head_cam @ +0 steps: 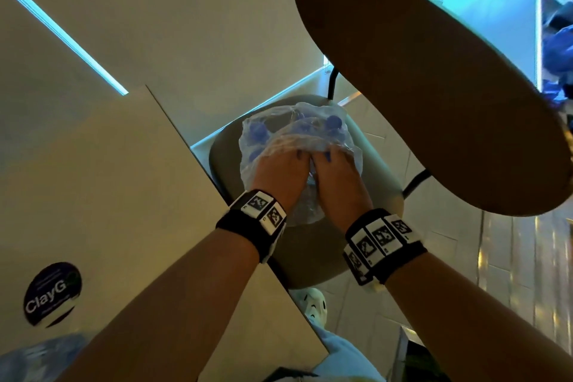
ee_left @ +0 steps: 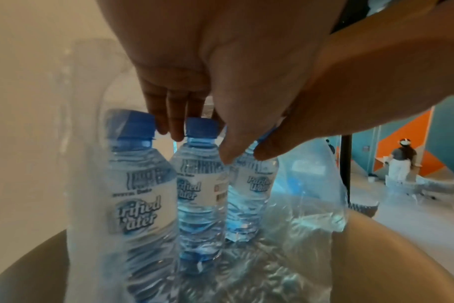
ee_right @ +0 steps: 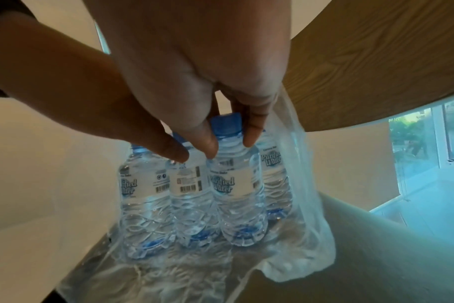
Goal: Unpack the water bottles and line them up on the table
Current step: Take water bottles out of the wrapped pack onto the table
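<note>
A pack of small water bottles with blue caps stands in torn clear plastic wrap [head_cam: 297, 124] on a grey chair seat [head_cam: 356, 251]. Both hands reach down into the pack side by side. My left hand [head_cam: 288, 161] has its fingers behind and its thumb in front of the middle bottle [ee_left: 200, 184], round its neck [ee_left: 201, 147]. My right hand [head_cam: 331, 161] pinches the neck of a front bottle [ee_right: 236, 184] just under its cap, between thumb and finger [ee_right: 231, 146]. Several other bottles stand upright beside these two.
A white table [head_cam: 108, 195] with a dark round sticker [head_cam: 52, 293] lies left of the chair. A round wooden tabletop [head_cam: 434, 87] overhangs on the right, with tiled floor [head_cam: 449, 257] below. In the left wrist view, a person [ee_left: 401, 160] stands far off.
</note>
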`<control>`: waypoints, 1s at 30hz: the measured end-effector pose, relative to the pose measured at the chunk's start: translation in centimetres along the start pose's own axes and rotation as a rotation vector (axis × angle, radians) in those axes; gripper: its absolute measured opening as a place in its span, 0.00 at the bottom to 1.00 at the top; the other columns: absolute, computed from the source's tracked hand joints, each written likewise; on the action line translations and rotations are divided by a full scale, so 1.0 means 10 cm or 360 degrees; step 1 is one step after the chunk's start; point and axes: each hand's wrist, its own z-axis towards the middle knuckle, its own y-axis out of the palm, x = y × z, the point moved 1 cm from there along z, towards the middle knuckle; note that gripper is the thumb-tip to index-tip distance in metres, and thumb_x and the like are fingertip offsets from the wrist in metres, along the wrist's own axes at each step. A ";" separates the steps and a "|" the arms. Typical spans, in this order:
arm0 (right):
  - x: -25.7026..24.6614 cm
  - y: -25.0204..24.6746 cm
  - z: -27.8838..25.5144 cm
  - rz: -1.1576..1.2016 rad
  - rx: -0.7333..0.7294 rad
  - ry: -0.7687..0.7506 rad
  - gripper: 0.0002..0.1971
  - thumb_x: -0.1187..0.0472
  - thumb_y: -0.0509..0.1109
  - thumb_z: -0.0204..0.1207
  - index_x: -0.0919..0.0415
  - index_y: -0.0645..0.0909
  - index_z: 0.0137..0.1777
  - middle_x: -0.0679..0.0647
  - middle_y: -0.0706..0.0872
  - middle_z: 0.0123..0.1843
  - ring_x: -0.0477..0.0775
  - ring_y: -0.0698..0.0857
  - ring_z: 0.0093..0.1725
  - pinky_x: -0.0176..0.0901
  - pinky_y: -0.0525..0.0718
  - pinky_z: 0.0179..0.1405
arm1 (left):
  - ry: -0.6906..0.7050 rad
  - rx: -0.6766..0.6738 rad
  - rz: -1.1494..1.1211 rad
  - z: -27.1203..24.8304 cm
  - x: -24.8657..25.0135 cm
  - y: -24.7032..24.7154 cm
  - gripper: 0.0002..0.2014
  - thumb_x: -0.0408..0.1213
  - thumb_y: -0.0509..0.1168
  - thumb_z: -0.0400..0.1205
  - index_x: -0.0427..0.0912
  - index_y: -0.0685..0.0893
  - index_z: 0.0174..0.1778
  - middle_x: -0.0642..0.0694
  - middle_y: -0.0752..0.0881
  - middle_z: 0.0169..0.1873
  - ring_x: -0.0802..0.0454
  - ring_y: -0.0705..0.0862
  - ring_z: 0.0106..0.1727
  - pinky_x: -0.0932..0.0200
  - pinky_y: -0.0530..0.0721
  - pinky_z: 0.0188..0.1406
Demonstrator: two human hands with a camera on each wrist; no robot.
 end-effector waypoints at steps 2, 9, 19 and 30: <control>0.07 0.04 -0.06 -0.0219 -0.0041 -0.0109 0.21 0.58 0.67 0.77 0.59 0.71 0.69 0.61 0.78 0.66 0.61 0.74 0.66 0.48 0.74 0.66 | 0.0032 -0.0036 -0.0002 -0.03 0.01 0.04 0.19 0.42 0.50 0.87 0.40 0.76 0.69 0.40 0.80 0.67 0.44 0.79 0.67 0.48 0.76 0.69; -0.20 -0.35 -0.50 -0.0012 -0.0028 -0.0075 0.11 0.68 0.69 0.71 0.63 0.78 0.53 0.64 0.79 0.52 0.64 0.78 0.51 0.55 0.80 0.46 | 0.0252 0.0010 0.0076 -0.42 0.15 -0.20 0.14 0.41 0.63 0.83 0.43 0.81 0.64 0.41 0.81 0.64 0.41 0.77 0.66 0.46 0.76 0.69; -1.34 -0.59 -1.25 0.0013 -0.0561 -0.0657 0.07 0.57 0.75 0.71 0.45 0.79 0.39 0.40 0.70 0.38 0.40 0.70 0.37 0.29 0.66 0.33 | 0.0012 0.0016 -0.0403 -2.41 -0.60 -0.15 0.09 0.34 0.68 0.79 0.40 0.82 0.55 0.40 0.80 0.50 0.43 0.79 0.46 0.48 0.85 0.39; -3.88 0.46 -1.99 0.0100 -0.0950 -0.1400 0.04 0.61 0.66 0.73 0.58 0.81 0.40 0.53 0.75 0.41 0.53 0.71 0.39 0.40 0.69 0.32 | -0.0942 0.0133 -0.0423 -5.05 -1.98 0.08 0.05 0.38 0.66 0.79 0.47 0.82 0.50 0.49 0.79 0.46 0.51 0.78 0.45 0.59 0.81 0.41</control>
